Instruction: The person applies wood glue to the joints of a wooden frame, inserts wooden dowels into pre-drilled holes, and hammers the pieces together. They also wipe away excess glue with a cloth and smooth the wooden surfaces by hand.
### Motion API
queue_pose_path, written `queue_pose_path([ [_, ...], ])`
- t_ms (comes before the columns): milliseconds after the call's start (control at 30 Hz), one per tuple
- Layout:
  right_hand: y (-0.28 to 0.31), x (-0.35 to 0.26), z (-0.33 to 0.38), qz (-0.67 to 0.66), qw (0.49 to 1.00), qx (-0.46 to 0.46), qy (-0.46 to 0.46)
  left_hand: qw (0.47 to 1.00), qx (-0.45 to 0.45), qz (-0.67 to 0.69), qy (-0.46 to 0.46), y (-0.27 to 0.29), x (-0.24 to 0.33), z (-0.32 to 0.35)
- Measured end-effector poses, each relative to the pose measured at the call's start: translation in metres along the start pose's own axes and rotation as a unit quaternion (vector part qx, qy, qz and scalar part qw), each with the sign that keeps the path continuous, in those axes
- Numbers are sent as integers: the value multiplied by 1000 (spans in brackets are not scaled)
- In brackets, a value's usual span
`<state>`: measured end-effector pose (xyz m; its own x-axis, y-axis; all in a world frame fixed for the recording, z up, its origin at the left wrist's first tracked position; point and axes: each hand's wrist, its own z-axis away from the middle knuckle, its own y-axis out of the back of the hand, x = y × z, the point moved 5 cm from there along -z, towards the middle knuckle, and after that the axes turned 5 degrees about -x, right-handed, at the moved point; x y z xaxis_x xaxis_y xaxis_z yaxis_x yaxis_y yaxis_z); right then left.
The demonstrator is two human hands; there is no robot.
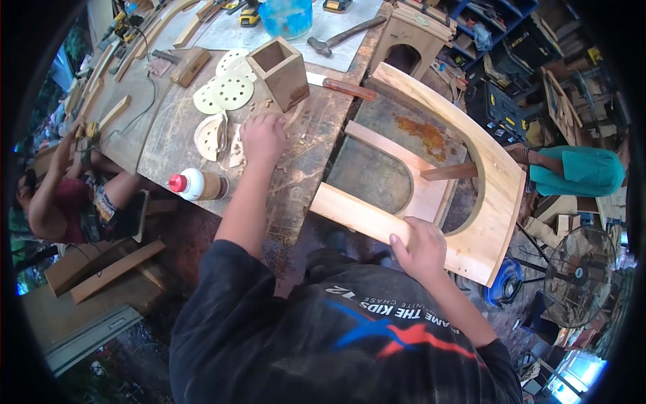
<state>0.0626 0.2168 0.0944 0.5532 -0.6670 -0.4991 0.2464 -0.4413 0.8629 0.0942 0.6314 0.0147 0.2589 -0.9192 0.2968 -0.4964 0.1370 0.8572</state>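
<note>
One large workbench (316, 145) fills the middle of the frame, its scarred top running from upper left toward the centre. Next in size is the pale arched wooden frame (471, 202) at centre right — a curved board joined to straight rails, lying tilted across the bench's right end. The right hand (422, 248), lower centre right, grips the frame's near rail, fingers curled over its edge and thumb on top. An open-topped square wooden box (279, 71) stands upright at upper centre. Just left of it lie round perforated sanding discs (229, 91), some folded. A glue bottle (198, 184) with a red cap lies on its side at the bench's left edge. The left hand (262, 138) rests palm down on the bench beside the discs — fingers loosely bent, holding nothing that can be seen.
</note>
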Motion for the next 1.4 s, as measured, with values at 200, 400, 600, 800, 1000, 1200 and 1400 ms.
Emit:
queue_pose_path([
  [200,2,-1,-1,10,1000,-1,3,997,-18,69,33,12,43,52],
  [400,2,-1,0,6,1000,-1,14,994,-55,-50,83,-2,28,49],
  [600,0,0,1,2,1000,4,10,982,-89,-35,161,-5,-11,9],
  [800,-1,3,3,16,1000,3,7,979,-35,-18,201,2,-15,-3],
  [1000,-1,2,1,18,1000,10,13,958,140,221,119,48,-4,-80],
  [1200,-1,5,1,6,1000,-10,-26,982,39,177,55,58,6,-89],
  [1400,-13,32,-47,-374,909,-58,-173,958,140,243,-55,90,48,-17],
])
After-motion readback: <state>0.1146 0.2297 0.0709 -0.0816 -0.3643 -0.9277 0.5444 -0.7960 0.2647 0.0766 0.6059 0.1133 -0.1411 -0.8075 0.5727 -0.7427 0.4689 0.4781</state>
